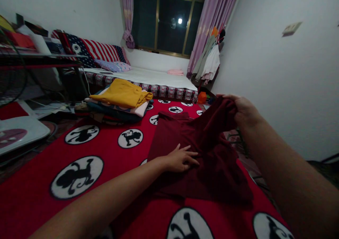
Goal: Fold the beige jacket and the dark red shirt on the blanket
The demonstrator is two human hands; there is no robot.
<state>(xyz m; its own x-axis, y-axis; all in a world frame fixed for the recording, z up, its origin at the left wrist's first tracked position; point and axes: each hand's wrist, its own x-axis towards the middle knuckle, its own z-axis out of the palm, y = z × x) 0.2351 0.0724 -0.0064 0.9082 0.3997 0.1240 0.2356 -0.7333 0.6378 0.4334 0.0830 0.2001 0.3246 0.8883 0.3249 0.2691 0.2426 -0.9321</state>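
While the dark maroon cloth garment (169, 136) is pressed down by the left hand (182, 160), one part of it is held up on the right by the right hand (239, 108). The fingers of the left hand are spread apart, laid palm down near the middle of the fabric; nothing is pinched by them. The fingers of the right hand are closed on a bunched fold, lifted above the rest. The garment is spread over a red blanket with black-and-white round figures (106, 150), flatter on its left side and rumpled on its right. On the far left of the blanket, a pile of folded clothes topped by a mustard-yellow cloth (123, 92) is seen, apart from both hands. Beyond it, a bed with a white sheet (148, 75) is placed.

If the raised fold were pulled hard, the flat part could be dragged from under the open left hand, since it is held only by light-looking pressure. Creases could be trapped where the cloth is bunched between the two hands. Should the grip be loosened suddenly, the lifted part might be dropped crookedly, and its edge could be turned under. How firmly the fold is gripped cannot be told.
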